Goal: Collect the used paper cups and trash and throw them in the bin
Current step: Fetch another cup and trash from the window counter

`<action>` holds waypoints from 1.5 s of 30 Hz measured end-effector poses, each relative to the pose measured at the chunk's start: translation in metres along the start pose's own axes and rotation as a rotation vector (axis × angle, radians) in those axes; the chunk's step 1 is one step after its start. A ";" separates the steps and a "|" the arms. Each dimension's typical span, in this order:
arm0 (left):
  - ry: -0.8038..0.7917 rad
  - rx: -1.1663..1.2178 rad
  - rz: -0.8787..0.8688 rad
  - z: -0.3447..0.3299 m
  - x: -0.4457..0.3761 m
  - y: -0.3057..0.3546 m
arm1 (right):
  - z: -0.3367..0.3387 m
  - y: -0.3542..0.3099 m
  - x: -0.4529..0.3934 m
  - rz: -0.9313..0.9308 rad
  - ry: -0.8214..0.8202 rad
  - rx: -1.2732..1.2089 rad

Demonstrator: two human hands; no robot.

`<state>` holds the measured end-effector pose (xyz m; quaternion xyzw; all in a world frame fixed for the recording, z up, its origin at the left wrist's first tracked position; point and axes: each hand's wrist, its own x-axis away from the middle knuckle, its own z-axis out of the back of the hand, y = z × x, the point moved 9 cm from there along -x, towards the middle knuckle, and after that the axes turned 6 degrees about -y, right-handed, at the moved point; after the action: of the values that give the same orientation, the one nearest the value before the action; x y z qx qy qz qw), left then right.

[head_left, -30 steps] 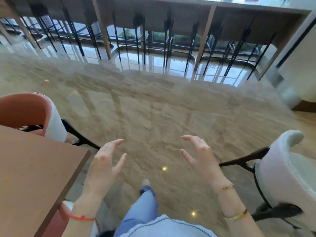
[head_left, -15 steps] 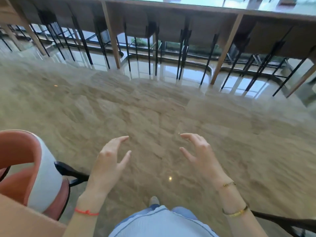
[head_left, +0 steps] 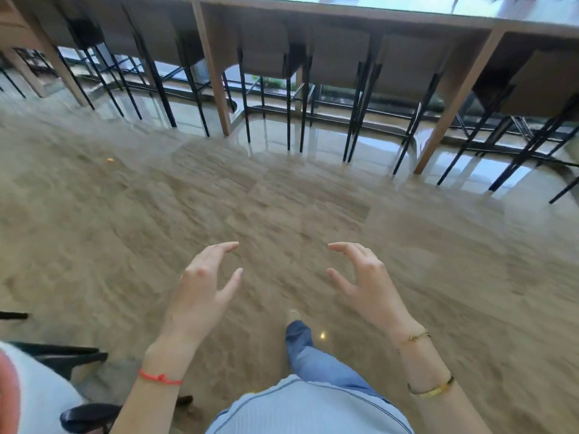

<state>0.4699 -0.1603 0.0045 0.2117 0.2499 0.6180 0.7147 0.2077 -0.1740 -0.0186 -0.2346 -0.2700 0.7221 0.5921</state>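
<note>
Chair I passed has slid off lower-left — left hand and right hand empty, fingers spread; bare floor ahead, counter beyond.

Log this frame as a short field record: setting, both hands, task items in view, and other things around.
setting: person walking over a glossy beige tiled floor
left hand: raised, fingers relaxed, holding nothing
right hand: raised, fingers relaxed, holding nothing
task items: no paper cups, trash or bin in view
ahead: long wooden counter with black-legged stools tucked under it
lower left: white and pink chair
floor detail: small orange speck, too small to identify
</note>
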 end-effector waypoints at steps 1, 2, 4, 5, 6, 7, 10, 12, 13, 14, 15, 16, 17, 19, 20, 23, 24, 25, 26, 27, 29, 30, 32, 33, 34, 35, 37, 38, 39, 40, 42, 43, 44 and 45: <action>0.004 0.000 0.000 0.001 -0.025 -0.003 | 0.004 0.001 -0.027 0.007 0.004 -0.004; 0.012 0.002 -0.001 0.005 -0.051 -0.006 | 0.009 0.000 -0.056 0.020 0.007 -0.005; 0.041 0.011 0.000 0.014 -0.100 -0.011 | 0.017 -0.003 -0.114 0.053 -0.004 0.007; 0.056 0.014 -0.001 0.019 -0.124 -0.015 | 0.021 -0.006 -0.143 0.069 -0.008 0.016; 0.073 0.014 -0.001 0.023 -0.146 -0.019 | 0.024 -0.008 -0.170 0.084 -0.011 0.023; 0.090 0.011 0.003 0.028 -0.168 -0.024 | 0.027 -0.011 -0.197 0.100 -0.014 0.029; 0.125 0.012 0.029 0.039 -0.229 -0.041 | 0.030 -0.019 -0.273 0.134 -0.034 0.043; 0.132 0.018 0.050 0.045 -0.264 -0.055 | 0.027 -0.023 -0.316 0.148 -0.057 0.048; 0.136 0.018 0.060 0.048 -0.280 -0.062 | 0.024 -0.024 -0.337 0.151 -0.072 0.046; 0.138 0.015 0.070 0.050 -0.297 -0.070 | 0.020 -0.024 -0.358 0.154 -0.086 0.043; 0.135 0.011 0.081 0.051 -0.314 -0.078 | 0.016 -0.024 -0.377 0.158 -0.099 0.042; 0.132 0.008 0.089 0.053 -0.331 -0.087 | 0.010 -0.024 -0.396 0.161 -0.109 0.041; 0.129 0.007 0.097 0.054 -0.348 -0.096 | 0.005 -0.024 -0.416 0.162 -0.116 0.040; 0.123 0.015 0.116 0.057 -0.384 -0.118 | -0.009 -0.023 -0.456 0.160 -0.130 0.041; 0.120 0.021 0.123 0.059 -0.403 -0.129 | -0.016 -0.024 -0.477 0.159 -0.138 0.044; 0.123 0.025 0.139 0.073 -0.461 -0.164 | -0.033 -0.030 -0.548 0.165 -0.150 0.046; 0.131 0.023 0.143 0.082 -0.480 -0.176 | -0.039 -0.034 -0.573 0.170 -0.154 0.049; 0.141 0.019 0.149 0.091 -0.500 -0.189 | -0.044 -0.040 -0.599 0.175 -0.159 0.053; 0.149 0.016 0.156 0.101 -0.521 -0.202 | -0.050 -0.047 -0.626 0.182 -0.164 0.056; 0.155 0.012 0.165 0.111 -0.541 -0.216 | -0.055 -0.054 -0.654 0.190 -0.168 0.056; 0.175 -0.004 0.179 0.132 -0.579 -0.241 | -0.065 -0.071 -0.706 0.212 -0.172 0.055; 0.187 -0.015 0.185 0.142 -0.597 -0.254 | -0.071 -0.079 -0.731 0.222 -0.173 0.058; 0.204 -0.036 0.200 0.161 -0.632 -0.278 | -0.081 -0.094 -0.776 0.232 -0.176 0.059; 0.207 -0.045 0.208 0.169 -0.649 -0.288 | -0.086 -0.100 -0.797 0.233 -0.179 0.055; 0.204 -0.053 0.215 0.177 -0.665 -0.298 | -0.091 -0.105 -0.816 0.230 -0.187 0.050; 0.201 -0.058 0.223 0.183 -0.681 -0.308 | -0.095 -0.109 -0.835 0.227 -0.197 0.043; 0.201 -0.061 0.227 0.195 -0.711 -0.326 | -0.105 -0.117 -0.870 0.233 -0.216 0.030; 0.204 -0.061 0.232 0.201 -0.726 -0.335 | -0.110 -0.121 -0.888 0.238 -0.225 0.031; 0.204 -0.060 0.240 0.205 -0.741 -0.346 | -0.116 -0.124 -0.906 0.240 -0.231 0.032; 0.203 -0.058 0.251 0.209 -0.755 -0.358 | -0.121 -0.126 -0.926 0.239 -0.235 0.031; 0.203 -0.061 0.273 0.215 -0.784 -0.382 | -0.133 -0.130 -0.967 0.235 -0.242 0.025; 0.208 -0.063 0.284 0.218 -0.800 -0.395 | -0.139 -0.133 -0.989 0.239 -0.245 0.026; 0.214 -0.064 0.295 0.222 -0.816 -0.408 | -0.145 -0.136 -1.012 0.245 -0.249 0.028; 0.221 -0.062 0.305 0.227 -0.833 -0.420 | -0.151 -0.140 -1.036 0.253 -0.254 0.030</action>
<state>0.8442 -1.0446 0.0050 0.1559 0.2728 0.7460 0.5871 0.6044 -1.1533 -0.0178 -0.1649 -0.3000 0.8186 0.4612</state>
